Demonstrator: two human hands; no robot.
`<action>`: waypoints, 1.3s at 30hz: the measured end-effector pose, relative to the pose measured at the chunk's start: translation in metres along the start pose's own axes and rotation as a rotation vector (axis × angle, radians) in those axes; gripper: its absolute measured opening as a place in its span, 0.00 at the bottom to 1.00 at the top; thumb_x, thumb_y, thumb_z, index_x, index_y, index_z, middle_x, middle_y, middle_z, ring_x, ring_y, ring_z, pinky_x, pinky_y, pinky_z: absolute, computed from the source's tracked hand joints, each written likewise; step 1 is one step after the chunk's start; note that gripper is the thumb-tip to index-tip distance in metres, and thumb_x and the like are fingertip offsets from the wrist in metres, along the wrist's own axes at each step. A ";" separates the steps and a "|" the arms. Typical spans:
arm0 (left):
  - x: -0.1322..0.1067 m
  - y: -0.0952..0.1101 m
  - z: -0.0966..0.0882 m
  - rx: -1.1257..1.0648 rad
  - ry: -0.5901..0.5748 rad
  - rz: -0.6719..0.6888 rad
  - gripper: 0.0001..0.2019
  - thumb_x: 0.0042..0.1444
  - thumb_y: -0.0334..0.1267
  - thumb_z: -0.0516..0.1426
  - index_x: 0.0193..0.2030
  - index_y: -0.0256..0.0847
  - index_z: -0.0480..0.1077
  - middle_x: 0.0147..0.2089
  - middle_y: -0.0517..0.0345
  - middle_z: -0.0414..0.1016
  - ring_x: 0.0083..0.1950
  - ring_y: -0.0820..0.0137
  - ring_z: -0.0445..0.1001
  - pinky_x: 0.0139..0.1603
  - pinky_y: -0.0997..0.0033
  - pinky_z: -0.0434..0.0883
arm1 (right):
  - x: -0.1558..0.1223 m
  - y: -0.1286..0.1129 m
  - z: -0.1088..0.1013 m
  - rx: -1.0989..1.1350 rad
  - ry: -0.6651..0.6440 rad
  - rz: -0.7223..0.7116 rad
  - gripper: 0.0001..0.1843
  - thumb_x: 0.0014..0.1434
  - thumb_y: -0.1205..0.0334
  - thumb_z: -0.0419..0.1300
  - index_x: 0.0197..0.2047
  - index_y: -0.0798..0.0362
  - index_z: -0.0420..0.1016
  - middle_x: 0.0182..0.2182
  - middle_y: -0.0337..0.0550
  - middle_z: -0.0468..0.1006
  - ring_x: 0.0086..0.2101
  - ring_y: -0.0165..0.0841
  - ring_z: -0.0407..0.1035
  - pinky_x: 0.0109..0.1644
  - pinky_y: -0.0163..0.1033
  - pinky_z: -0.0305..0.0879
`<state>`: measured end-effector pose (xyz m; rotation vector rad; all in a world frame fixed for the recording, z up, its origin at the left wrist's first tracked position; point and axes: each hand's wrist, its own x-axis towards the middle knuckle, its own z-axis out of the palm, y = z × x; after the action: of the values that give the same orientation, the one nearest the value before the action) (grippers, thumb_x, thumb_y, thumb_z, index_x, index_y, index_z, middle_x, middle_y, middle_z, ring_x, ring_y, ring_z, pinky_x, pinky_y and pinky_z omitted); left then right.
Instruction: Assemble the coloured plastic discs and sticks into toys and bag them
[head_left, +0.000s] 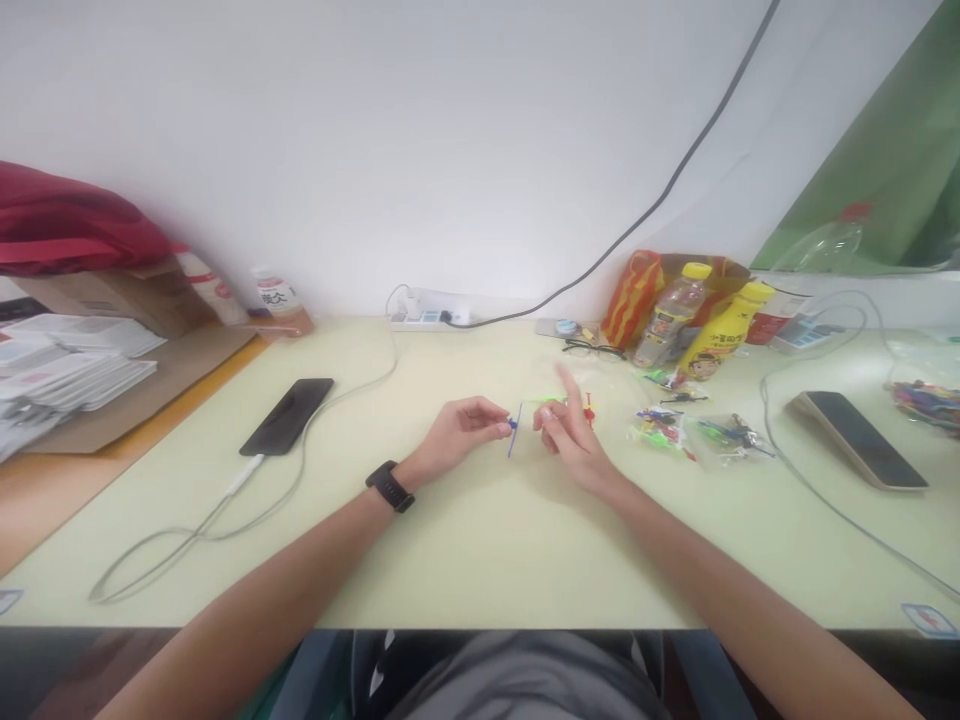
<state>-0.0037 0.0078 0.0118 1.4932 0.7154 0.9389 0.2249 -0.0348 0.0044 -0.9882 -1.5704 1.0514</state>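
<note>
Near the middle of the table, my left hand (469, 432) pinches a small blue plastic piece with a thin blade (515, 430) between thumb and fingertips. The blade stands almost upright in the view, and its exact kind is too small to tell. Just right of it is my right hand (574, 430), index finger stretched out and the other fingers loosely curled. I see nothing held in it, and it is apart from the blue piece. Partly hidden behind this hand lie a red plastic piece (589, 410) and a bright green piece (553, 400).
Bags of small coloured plastic parts (664, 430) lie to the right, near eyeglasses (592, 348), bottles (671, 315) and a phone on a stand (866, 440). At left are a charging phone (287, 416), its cable (300, 470) and stacked white packets (75, 365). A power strip (427, 312) sits by the wall.
</note>
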 end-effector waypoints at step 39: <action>0.012 -0.004 -0.013 -0.392 0.221 -0.124 0.14 0.61 0.46 0.68 0.42 0.35 0.79 0.40 0.52 0.79 0.40 0.72 0.78 0.47 0.74 0.74 | 0.027 0.040 -0.057 -0.854 0.366 -0.220 0.24 0.67 0.51 0.58 0.62 0.51 0.76 0.55 0.54 0.77 0.58 0.50 0.65 0.65 0.58 0.63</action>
<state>-0.0091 0.0250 0.0102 1.0015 0.7238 1.0876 0.2794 0.0120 -0.0174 -1.4192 -1.7724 -0.0100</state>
